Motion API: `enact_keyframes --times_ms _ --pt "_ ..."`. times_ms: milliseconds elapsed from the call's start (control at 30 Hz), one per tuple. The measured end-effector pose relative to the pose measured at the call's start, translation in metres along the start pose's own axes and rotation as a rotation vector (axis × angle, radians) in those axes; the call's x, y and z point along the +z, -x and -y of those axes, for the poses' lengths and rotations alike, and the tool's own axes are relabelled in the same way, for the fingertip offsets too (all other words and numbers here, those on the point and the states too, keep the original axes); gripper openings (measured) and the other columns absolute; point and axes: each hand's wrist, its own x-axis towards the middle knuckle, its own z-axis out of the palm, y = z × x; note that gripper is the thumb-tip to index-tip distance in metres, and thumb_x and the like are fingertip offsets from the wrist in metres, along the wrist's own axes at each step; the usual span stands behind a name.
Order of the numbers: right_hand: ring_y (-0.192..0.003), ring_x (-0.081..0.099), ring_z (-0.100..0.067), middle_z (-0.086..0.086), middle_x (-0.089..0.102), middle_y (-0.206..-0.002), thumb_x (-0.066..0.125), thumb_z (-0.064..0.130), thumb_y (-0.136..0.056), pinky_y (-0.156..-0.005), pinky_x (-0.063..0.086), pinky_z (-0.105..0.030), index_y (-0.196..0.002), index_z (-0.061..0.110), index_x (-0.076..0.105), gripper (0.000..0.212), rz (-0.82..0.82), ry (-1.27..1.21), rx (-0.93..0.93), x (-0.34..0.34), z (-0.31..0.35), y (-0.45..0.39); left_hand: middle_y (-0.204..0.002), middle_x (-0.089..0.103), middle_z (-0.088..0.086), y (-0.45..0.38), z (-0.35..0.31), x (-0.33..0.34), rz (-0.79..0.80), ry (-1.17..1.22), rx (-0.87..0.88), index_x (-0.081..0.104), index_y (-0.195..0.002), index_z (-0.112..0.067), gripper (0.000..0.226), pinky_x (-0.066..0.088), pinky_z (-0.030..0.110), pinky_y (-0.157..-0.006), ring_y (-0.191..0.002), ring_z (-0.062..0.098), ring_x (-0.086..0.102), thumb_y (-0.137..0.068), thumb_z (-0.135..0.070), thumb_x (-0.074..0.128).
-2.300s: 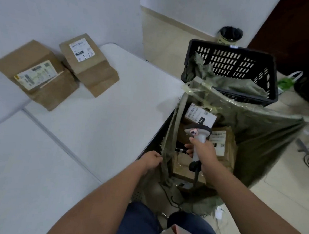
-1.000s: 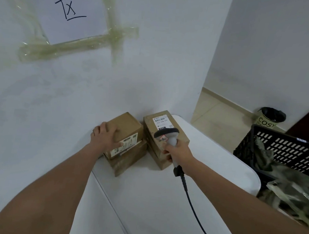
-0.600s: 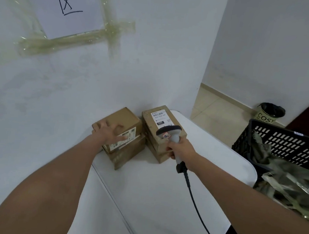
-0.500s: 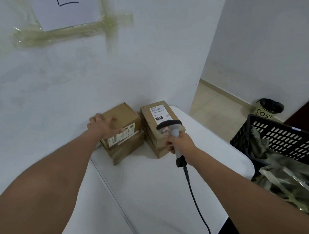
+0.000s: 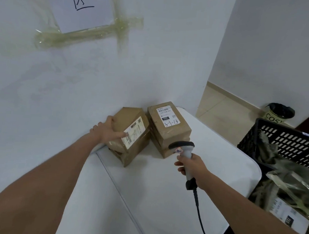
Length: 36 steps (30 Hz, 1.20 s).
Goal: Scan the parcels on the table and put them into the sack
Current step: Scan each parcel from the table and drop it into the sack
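- Two brown cardboard parcels sit at the far end of the white tabletop, close to the wall.
- The left parcel is tilted, its labelled face turned up and toward the right, its near lower corner on the tabletop.
- The left hand holds that parcel from its left side: the thumb lies across the labelled face by the white label, and the other fingers curl round the far left edge.
- The right parcel stands just beside the left one, resting flat on a further cardboard piece beneath it; whether the two parcels touch cannot be told. Its top carries a white label with a barcode, "032" and handwritten "3-1-13".
- The right hand grips the handle of a grey barcode scanner, fingers wrapped round it; the scanner's dark head sits in front of the right parcel's near end.
- A black cable runs from the scanner's base toward the bottom edge of the view.
- The green sack hangs open at the right edge of the tabletop, with a labelled parcel visible inside.
- A black plastic crate stands behind the sack, with green fabric in it.
- A bin with a black liner stands on the floor by the far wall.
- A white sheet of paper with a handwritten character is taped to the wall above.
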Motion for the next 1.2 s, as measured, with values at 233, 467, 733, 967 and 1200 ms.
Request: enact_keyframes --times_ms 233,467,733,967,1200 --pt "-0.062 0.060 -0.016 -0.011 0.072 -0.088 0.063 0.019 -0.095 -0.057 0.052 -0.022 -0.104 0.007 0.060 0.016 0.006 -0.078 -0.027 -0.014 -0.024 0.032 -0.118 0.069 -0.003 0.097 0.006 0.030 0.246 0.750 0.039 0.040 -0.131 -0.029 0.074 0.042 0.027 -0.078 -0.098 0.010 0.062 -0.074 -0.061 0.075" --pt "-0.058 0.059 -0.017 -0.011 0.066 -0.073 0.064 0.015 -0.094 -0.057 0.050 -0.026 -0.093 0.001 0.062 0.014 -0.031 -0.115 0.036 -0.051 -0.083 0.070 -0.112 0.071 -0.003 0.169 0.004 0.143 0.344 1.053 -0.096 0.043 -0.126 -0.029 0.063 0.038 0.035 -0.085 -0.097 0.019 0.058 -0.078 -0.060 0.070" --pt "-0.054 0.057 -0.017 -0.010 0.064 -0.070 0.064 0.014 -0.092 -0.054 0.048 -0.027 -0.092 0.003 0.063 0.011 0.005 -0.021 0.001 -0.088 -0.109 0.102 -0.114 0.070 0.006 0.218 -0.015 0.243 0.488 1.058 -0.162 0.046 -0.129 -0.029 0.066 0.048 0.036 -0.094 -0.111 0.024 0.061 -0.075 -0.047 0.079" --pt "-0.060 0.061 -0.018 -0.009 0.067 -0.074 0.064 0.021 -0.093 -0.058 0.051 -0.029 -0.095 0.006 0.063 0.015 0.063 0.159 -0.028 -0.111 -0.122 0.125 -0.122 0.065 -0.001 0.233 -0.033 0.262 0.257 0.861 -0.005 0.055 -0.122 -0.036 0.053 0.051 0.026 -0.085 -0.105 0.014 0.064 -0.077 -0.057 0.074" --pt "-0.059 0.062 -0.018 -0.009 0.069 -0.073 0.062 0.022 -0.092 -0.059 0.050 -0.029 -0.091 0.007 0.062 0.015 0.108 0.282 -0.091 -0.122 -0.103 0.139 -0.163 -0.004 0.003 0.250 -0.062 0.288 -0.071 0.519 -0.124 0.009 -0.156 -0.022 0.110 0.031 0.047 -0.117 -0.148 0.029 0.019 -0.076 -0.057 0.075"
